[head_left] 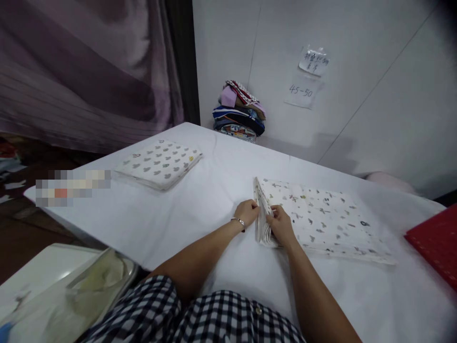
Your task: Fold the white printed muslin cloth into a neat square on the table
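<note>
A white cloth with a small scattered print (324,214) lies folded in several layers on the white-covered table (221,176). At its left end, where the layered edges fan apart, both hands are at work. My left hand (247,212), with a bracelet at the wrist, has its fingers curled against the outer left edge. My right hand (280,224) pinches the upper layers between thumb and fingers. The fingertips of the left hand are partly hidden. Farther left rests another folded white cloth (162,162) with grey printed shapes, touched by neither hand.
A red item (437,243) sits at the table's right edge. Folded textiles (239,112) are stacked by the wall, which bears handwritten paper signs (300,90). Purple curtain fabric (89,62) hangs at left. Below left stands a white surface with a plastic container (103,281).
</note>
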The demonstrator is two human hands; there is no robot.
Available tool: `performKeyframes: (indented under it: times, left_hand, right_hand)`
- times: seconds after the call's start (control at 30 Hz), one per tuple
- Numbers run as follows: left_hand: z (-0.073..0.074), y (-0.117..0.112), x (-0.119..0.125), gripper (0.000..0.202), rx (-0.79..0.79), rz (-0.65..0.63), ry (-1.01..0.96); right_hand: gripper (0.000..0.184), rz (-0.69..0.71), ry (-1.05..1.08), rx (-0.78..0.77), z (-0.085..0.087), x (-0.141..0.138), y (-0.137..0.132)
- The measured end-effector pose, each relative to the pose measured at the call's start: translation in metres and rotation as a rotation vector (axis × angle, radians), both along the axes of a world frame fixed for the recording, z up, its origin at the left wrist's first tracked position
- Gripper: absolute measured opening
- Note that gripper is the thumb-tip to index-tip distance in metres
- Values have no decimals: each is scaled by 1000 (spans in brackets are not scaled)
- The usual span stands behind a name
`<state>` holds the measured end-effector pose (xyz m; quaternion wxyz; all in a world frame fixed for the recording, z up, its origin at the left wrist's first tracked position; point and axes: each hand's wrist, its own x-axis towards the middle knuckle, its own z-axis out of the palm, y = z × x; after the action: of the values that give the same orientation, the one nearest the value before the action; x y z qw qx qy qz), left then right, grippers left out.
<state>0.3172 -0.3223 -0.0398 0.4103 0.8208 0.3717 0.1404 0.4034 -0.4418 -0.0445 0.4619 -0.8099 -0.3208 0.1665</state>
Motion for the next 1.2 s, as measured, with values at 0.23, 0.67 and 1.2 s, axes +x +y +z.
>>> performKeyframes:
  times: [0.23, 0.67, 1.2]
  left_hand:
    - [2, -1, 3, 20, 114, -41, 163]
    - [5, -6, 11, 15, 144, -31, 210]
    - [-2, -13, 11, 14, -314, 24, -114]
  right_hand:
    - [31, -27, 39, 57, -3, 3, 1]
    - [37, -21, -15, -5, 5, -2, 1]
    - [32, 37, -202, -239, 19, -14, 5]
